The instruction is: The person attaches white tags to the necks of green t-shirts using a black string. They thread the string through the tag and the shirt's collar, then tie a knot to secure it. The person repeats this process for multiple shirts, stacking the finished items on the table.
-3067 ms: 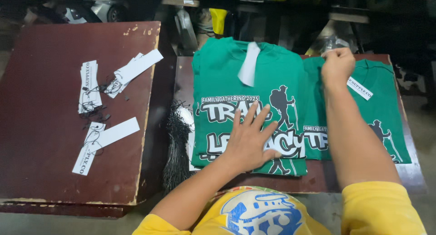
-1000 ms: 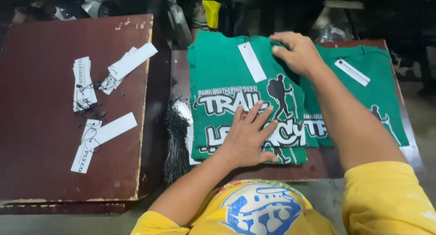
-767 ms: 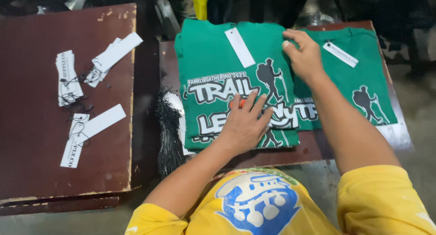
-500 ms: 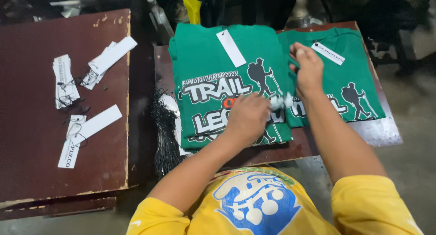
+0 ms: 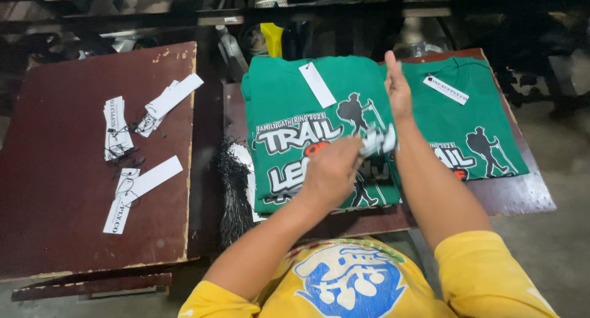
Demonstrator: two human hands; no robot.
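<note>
A dark red-brown table [image 5: 74, 189] fills the left of the view, its top scuffed and chipped along the far edge. To its right stands a second, smaller table [image 5: 522, 198] of the same colour, almost covered by two folded green shirts.

The nearer folded green shirt [image 5: 289, 109] lies at the middle, printed with white lettering and a dark hiker figure, and a white paper tag [image 5: 318, 84] rests slantwise near its collar. The second green shirt [image 5: 485, 118] lies just beside it on the right, partly tucked under it, with its own white tag [image 5: 447, 89] near the neck.

The person wears a yellow top with a blue and white print. The right hand [image 5: 396, 90] is raised above the seam between the two shirts, edge-on to the camera, fingers straight and held together, holding nothing. The left hand [image 5: 332, 170] hovers over the nearer shirt's print with its fingers curled closed, pinching a small white object [image 5: 380, 141] that juts out toward the right forearm; what it is cannot be told.

A bundle of black strings [image 5: 233, 189] lies in the gap between the tables, touching the nearer shirt's left edge.

On the left table lie loose white tags [image 5: 147, 180] with black strings, scattered in a few small heaps, well apart from both hands
</note>
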